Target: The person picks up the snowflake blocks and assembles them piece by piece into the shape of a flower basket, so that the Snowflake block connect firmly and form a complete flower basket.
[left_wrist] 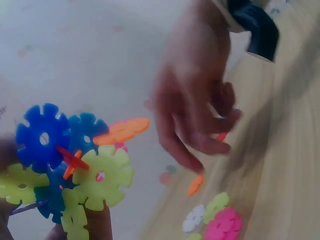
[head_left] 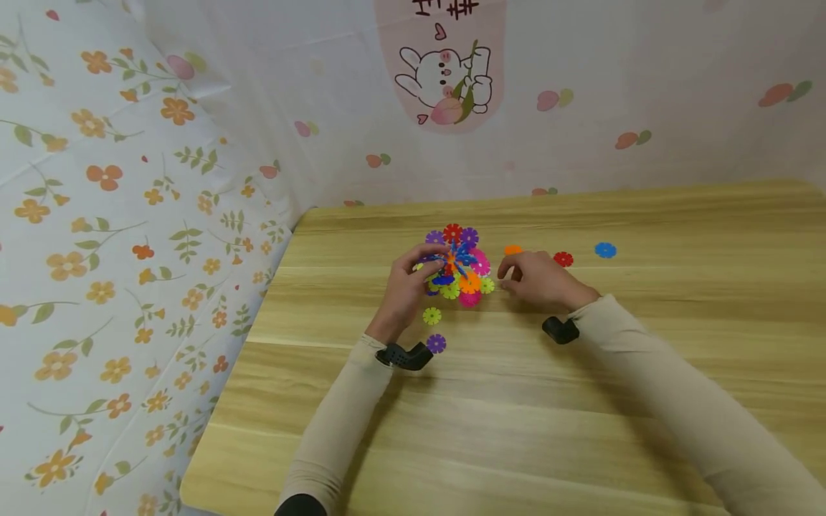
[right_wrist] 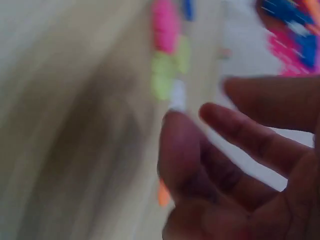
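My left hand (head_left: 403,287) grips a cluster of interlocked snowflake discs (left_wrist: 44,137), notched plastic rounds in blue, yellow-green, orange and red. Parts of its fingers are hidden behind the cluster in the left wrist view. To the right hovers my right hand (head_left: 542,279), its fingers loosely bent and nothing between thumb and fingertips in the right wrist view. Just beyond that hand lies an orange disc (head_left: 513,250). Loose pink discs (left_wrist: 223,225), a yellow-green disc (left_wrist: 216,201) and a white disc (left_wrist: 193,218) lie on the table below the cluster.
On the wooden table (head_left: 490,423), a red disc (head_left: 563,259) and a blue disc (head_left: 605,250) lie to the right. A yellow-green disc (head_left: 432,315) and a purple disc (head_left: 436,343) lie beside the left wrist. Patterned cloth (head_left: 258,72) hangs behind and at the left.
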Demonstrator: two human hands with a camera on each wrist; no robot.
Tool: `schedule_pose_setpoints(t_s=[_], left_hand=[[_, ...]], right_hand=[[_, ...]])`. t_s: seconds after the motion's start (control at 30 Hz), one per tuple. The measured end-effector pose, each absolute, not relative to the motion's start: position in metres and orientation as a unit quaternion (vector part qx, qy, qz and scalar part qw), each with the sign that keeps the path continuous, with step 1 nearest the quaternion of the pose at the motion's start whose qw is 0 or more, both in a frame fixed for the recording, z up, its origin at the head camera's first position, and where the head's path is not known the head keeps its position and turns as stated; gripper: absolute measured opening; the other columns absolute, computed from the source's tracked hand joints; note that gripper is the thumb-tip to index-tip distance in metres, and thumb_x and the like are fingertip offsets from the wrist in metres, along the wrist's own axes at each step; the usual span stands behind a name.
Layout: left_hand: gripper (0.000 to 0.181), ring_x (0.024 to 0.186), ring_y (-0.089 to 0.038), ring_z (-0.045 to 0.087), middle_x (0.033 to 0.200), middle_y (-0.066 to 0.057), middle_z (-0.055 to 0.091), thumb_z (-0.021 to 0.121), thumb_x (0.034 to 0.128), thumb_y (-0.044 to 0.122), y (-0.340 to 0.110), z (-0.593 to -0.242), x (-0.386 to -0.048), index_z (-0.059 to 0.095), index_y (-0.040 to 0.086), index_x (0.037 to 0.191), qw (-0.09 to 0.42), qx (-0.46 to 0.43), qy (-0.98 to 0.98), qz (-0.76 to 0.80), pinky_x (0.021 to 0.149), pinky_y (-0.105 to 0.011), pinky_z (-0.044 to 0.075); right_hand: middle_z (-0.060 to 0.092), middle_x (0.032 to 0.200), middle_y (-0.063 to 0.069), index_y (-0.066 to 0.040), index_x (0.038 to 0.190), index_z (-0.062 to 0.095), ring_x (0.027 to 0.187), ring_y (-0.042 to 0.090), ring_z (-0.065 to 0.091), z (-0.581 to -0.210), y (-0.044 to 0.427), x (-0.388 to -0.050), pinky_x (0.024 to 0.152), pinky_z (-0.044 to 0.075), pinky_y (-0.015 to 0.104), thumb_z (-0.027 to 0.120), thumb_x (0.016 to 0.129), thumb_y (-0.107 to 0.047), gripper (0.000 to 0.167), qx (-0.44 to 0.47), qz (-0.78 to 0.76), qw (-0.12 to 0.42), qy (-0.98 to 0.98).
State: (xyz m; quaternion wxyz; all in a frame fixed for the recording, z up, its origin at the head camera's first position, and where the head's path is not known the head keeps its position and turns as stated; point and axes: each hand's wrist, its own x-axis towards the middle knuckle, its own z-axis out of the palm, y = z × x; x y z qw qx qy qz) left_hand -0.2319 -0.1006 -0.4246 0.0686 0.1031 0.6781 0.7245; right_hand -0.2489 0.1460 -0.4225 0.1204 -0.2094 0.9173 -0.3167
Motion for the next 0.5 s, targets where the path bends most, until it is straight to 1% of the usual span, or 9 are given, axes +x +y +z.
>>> schedule_pose_setpoints(t_s=[0.07, 0.1, 0.13, 0.17, 0.23, 0.3, 0.33, 0.4, 0.5], left_hand=[[0.029, 0.102, -0.016, 0.056, 0.122, 0.0, 0.058, 0.052, 0.1025, 0.009, -0.103, -0.421, -0.233, 0.061, 0.0, 0.128, 0.06, 0.106, 0.678, 0.725, 0.068, -0.018, 0.051], [0.029, 0.103, -0.016, 0.056, 0.123, 0.0, 0.058, 0.052, 0.1025, 0.01, -0.103, -0.42, -0.233, 0.061, 0.001, 0.129, 0.057, 0.108, 0.679, 0.724, 0.067, -0.018, 0.05], [0.03, 0.102, -0.016, 0.055, 0.124, 0.0, 0.058, 0.052, 0.1025, 0.01, -0.103, -0.419, -0.233, 0.06, 0.001, 0.13, 0.056, 0.109, 0.68, 0.723, 0.066, -0.018, 0.048], [0.031, 0.103, -0.016, 0.055, 0.125, 0.0, 0.058, 0.052, 0.1025, 0.01, -0.103, -0.419, -0.232, 0.06, 0.001, 0.131, 0.056, 0.112, 0.678, 0.725, 0.066, -0.018, 0.047], [0.032, 0.105, -0.016, 0.055, 0.127, 0.0, 0.057, 0.051, 0.1022, 0.01, -0.1, -0.418, -0.231, 0.059, 0.002, 0.132, 0.056, 0.117, 0.672, 0.729, 0.07, -0.018, 0.05], [0.033, 0.106, -0.016, 0.055, 0.128, -0.001, 0.057, 0.052, 0.1016, 0.009, -0.096, -0.417, -0.229, 0.058, 0.002, 0.133, 0.057, 0.119, 0.669, 0.731, 0.075, -0.019, 0.052], [0.033, 0.105, -0.015, 0.056, 0.128, -0.002, 0.056, 0.051, 0.1016, 0.009, -0.094, -0.417, -0.228, 0.058, 0.002, 0.133, 0.06, 0.121, 0.665, 0.734, 0.076, -0.019, 0.053], [0.033, 0.107, -0.016, 0.056, 0.129, -0.003, 0.055, 0.052, 0.1012, 0.009, -0.091, -0.416, -0.228, 0.058, 0.002, 0.133, 0.062, 0.124, 0.664, 0.734, 0.08, -0.019, 0.055], [0.032, 0.103, -0.014, 0.057, 0.13, -0.004, 0.055, 0.052, 0.1017, 0.01, -0.089, -0.415, -0.227, 0.059, 0.003, 0.133, 0.067, 0.122, 0.67, 0.729, 0.073, -0.018, 0.053]], right_hand=[[0.067, 0.074, 0.008, 0.001, 0.115, 0.069, 0.064, 0.016, 0.055, -0.428, 0.136, -0.25, 0.062, 0.045, 0.027, 0.066, 0.093, -0.012, 0.025, -0.235, -0.27, 0.119, 0.926], [0.065, 0.072, 0.008, 0.002, 0.111, 0.069, 0.063, 0.017, 0.054, -0.43, 0.131, -0.25, 0.061, 0.045, 0.028, 0.068, 0.092, -0.012, 0.024, -0.241, -0.259, 0.117, 0.928], [0.066, 0.074, 0.008, 0.002, 0.111, 0.069, 0.065, 0.019, 0.056, -0.433, 0.125, -0.25, 0.063, 0.048, 0.031, 0.07, 0.09, -0.013, 0.025, -0.253, -0.254, 0.106, 0.928], [0.068, 0.079, 0.01, 0.002, 0.113, 0.069, 0.07, 0.022, 0.06, -0.435, 0.12, -0.25, 0.067, 0.053, 0.034, 0.072, 0.089, -0.014, 0.029, -0.263, -0.25, 0.093, 0.927], [0.072, 0.096, 0.015, 0.001, 0.119, 0.068, 0.085, 0.029, 0.068, -0.438, 0.112, -0.249, 0.079, 0.058, 0.042, 0.076, 0.087, -0.017, 0.037, -0.275, -0.248, 0.073, 0.926], [0.071, 0.116, 0.019, 0.0, 0.126, 0.065, 0.104, 0.036, 0.068, -0.441, 0.107, -0.247, 0.092, 0.057, 0.05, 0.079, 0.086, -0.022, 0.047, -0.277, -0.25, 0.062, 0.926], [0.068, 0.126, 0.02, -0.002, 0.133, 0.061, 0.114, 0.038, 0.066, -0.443, 0.106, -0.247, 0.098, 0.054, 0.053, 0.08, 0.086, -0.025, 0.055, -0.28, -0.248, 0.053, 0.926], [0.066, 0.13, 0.022, -0.002, 0.136, 0.059, 0.118, 0.041, 0.064, -0.446, 0.106, -0.246, 0.1, 0.053, 0.054, 0.08, 0.086, -0.024, 0.059, -0.274, -0.248, 0.05, 0.928], [0.067, 0.126, 0.023, 0.001, 0.133, 0.06, 0.115, 0.04, 0.065, -0.452, 0.106, -0.248, 0.1, 0.053, 0.053, 0.079, 0.086, -0.02, 0.055, -0.274, -0.262, 0.039, 0.924]])
